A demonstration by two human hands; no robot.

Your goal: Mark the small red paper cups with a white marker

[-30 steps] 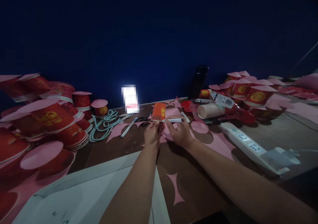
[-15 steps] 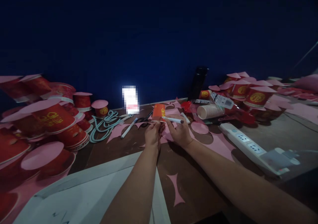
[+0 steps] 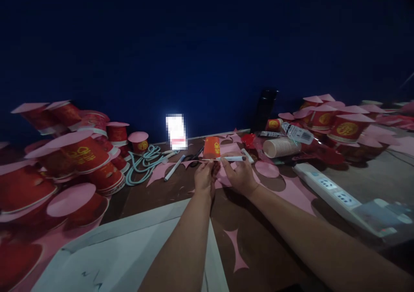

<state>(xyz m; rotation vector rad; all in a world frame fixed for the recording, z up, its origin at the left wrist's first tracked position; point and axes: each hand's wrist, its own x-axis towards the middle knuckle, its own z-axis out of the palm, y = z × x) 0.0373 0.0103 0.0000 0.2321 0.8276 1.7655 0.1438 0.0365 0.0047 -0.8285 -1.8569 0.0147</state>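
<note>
In the middle of the head view my left hand (image 3: 204,176) is closed at the near rim of a red paper cup (image 3: 212,147) with gold print. The cup lies with its rim towards me. My right hand (image 3: 241,173) is closed beside it, with a white marker (image 3: 233,158) between its fingers and the thumb close to the cup's rim. Whether the right fingers also press on the cup, I cannot tell. Pink paper scraps (image 3: 228,149) lie under and behind the hands, and another marker (image 3: 174,167) rests to the left.
Red cups with pink paper discs are piled at left (image 3: 80,154) and right (image 3: 347,128). A pale blue cable (image 3: 142,167), a lit, blurred screen (image 3: 176,130), stacked white cups (image 3: 280,147), a power strip (image 3: 333,193) and a white board (image 3: 136,249) surround the hands.
The whole scene has shifted slightly right in view as the head turned. The cup seems tipped a little differently in my hands; both hands keep their hold.
</note>
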